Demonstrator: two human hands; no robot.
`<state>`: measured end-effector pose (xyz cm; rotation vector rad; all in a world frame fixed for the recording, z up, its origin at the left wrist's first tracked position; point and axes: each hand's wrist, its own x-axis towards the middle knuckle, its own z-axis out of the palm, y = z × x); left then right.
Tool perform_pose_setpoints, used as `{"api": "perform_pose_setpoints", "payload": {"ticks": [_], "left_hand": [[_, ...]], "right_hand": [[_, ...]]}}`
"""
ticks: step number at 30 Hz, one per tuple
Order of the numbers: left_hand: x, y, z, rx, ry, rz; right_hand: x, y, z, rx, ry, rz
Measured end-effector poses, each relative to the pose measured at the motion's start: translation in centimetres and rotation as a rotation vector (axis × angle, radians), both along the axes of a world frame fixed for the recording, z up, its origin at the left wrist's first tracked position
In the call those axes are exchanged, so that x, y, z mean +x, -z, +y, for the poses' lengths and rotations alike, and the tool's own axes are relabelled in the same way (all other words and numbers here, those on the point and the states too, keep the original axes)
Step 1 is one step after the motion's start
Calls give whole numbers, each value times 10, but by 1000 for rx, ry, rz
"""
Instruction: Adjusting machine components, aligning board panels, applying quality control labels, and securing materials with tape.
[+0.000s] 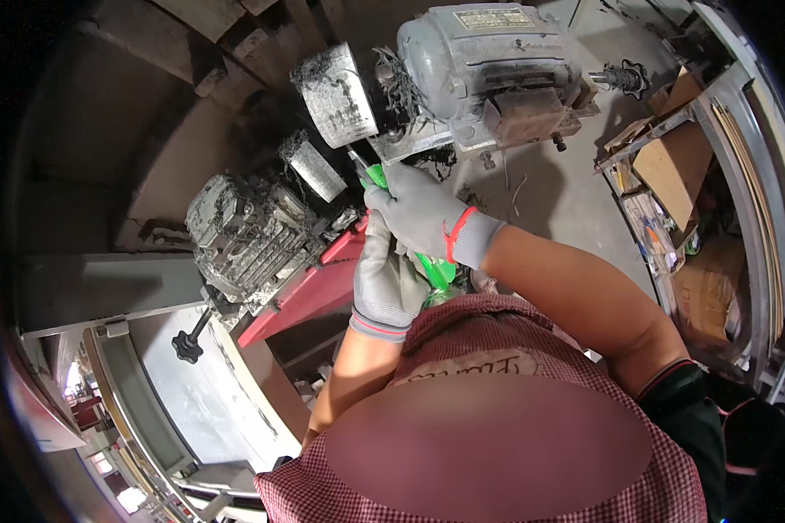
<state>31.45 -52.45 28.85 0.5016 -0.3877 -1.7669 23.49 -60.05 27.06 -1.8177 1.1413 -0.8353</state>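
Observation:
My right hand, in a grey knit glove with a red cuff edge, is closed around a green-handled tool. Its slim metal tip points up and left, just below a grey, grimy roller. Under the right hand, my gloved left hand has its fingers curled upward against it; what they hold is hidden. Beside the left palm shows a bright green piece; whether it belongs to the same tool I cannot tell. A smaller roller sits left of the tip.
A grey electric motor stands at the top, with dark fibres by its shaft. A second grimy motor and a red machine panel lie left. A black knob sticks out below. A shelf with cardboard stands right.

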Motion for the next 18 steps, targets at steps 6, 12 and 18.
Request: {"api": "perform_pose_setpoints", "payload": {"ticks": [6,12,18], "left_hand": [[-2,-2,0,100,4,46],[0,-1,0,150,-22,53],[-1,-4,2,93,-16,28]], "right_hand": [[-7,-29,1,406,-55,-124],[-7,-30,-1,397,-71,-72],[-6,-28,-1,428,-66,-93]]}}
